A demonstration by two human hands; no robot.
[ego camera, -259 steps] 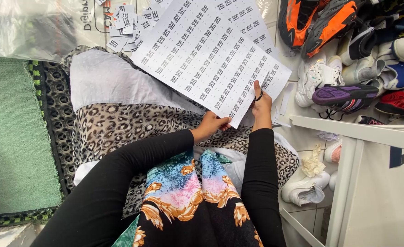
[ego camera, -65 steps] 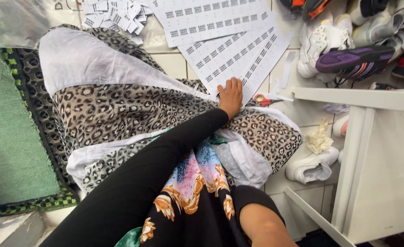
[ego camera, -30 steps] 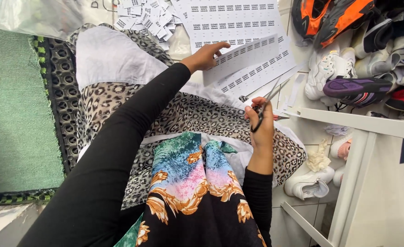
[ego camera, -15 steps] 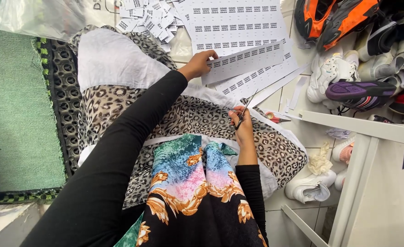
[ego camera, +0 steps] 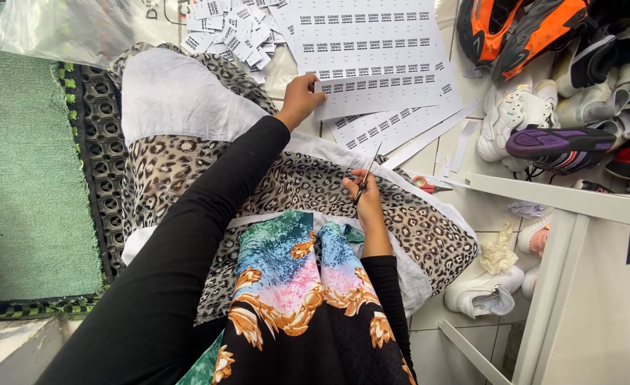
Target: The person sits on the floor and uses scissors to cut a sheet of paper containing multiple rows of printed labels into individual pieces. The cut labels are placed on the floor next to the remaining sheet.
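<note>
My left hand (ego camera: 299,98) reaches forward and pinches the left end of a white strip of printed labels (ego camera: 386,98) lying on the floor. Under and beyond it lie more sheets of labels (ego camera: 361,36). My right hand (ego camera: 363,201) grips a pair of scissors (ego camera: 367,173), blades pointing up toward the sheets, just below their edge. A heap of small cut labels (ego camera: 229,32) sits at the far left of the sheets. Both arms are in black sleeves above a leopard-print cloth (ego camera: 286,185) over my lap.
A pile of sports shoes (ego camera: 557,78) fills the right. A white frame (ego camera: 564,214) stands at the right, with a white shoe (ego camera: 482,292) under it. A second red-handled pair of scissors (ego camera: 429,187) lies on the tiles. A green mat (ego camera: 15,157) lies left, a clear plastic bag (ego camera: 79,28) behind.
My right hand picked up scissors and brought them down and left toward the label sheets. My left hand moved to the sheet edge and took hold of a strip.
</note>
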